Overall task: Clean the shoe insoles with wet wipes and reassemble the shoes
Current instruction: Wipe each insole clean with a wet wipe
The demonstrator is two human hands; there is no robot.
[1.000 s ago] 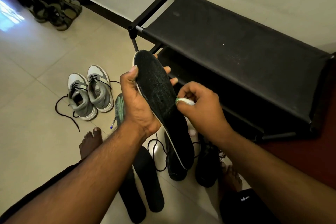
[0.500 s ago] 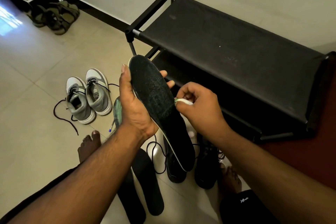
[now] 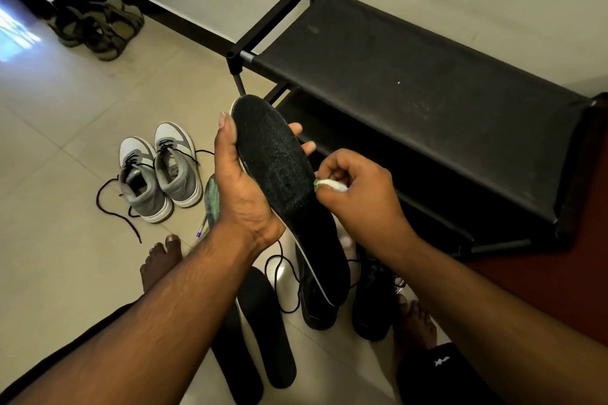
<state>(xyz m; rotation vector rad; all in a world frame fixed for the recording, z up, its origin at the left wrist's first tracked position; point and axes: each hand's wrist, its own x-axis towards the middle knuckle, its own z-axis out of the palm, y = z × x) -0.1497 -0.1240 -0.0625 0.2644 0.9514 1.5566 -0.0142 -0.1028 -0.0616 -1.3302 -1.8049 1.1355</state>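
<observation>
Between the two hands, a black insole (image 3: 279, 171) is held up over the floor (image 3: 65, 128), toe end away from the person: the left hand (image 3: 245, 197) grips its left edge, thumb up along the rim and fingers (image 3: 297, 128) curled behind, while the right hand (image 3: 358, 194) pinches a small wadded wet wipe (image 3: 332, 185) against its right edge. Below lie two more black insoles (image 3: 263, 332) and a pair of black shoes (image 3: 371, 299) (laces loose), with grey sneakers (image 3: 161, 174) further left and a black shoe rack (image 3: 427, 82) by the wall.

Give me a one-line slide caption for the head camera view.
Left hand holds a black insole while the right hand pinches a wet wipe against its edge.
</observation>
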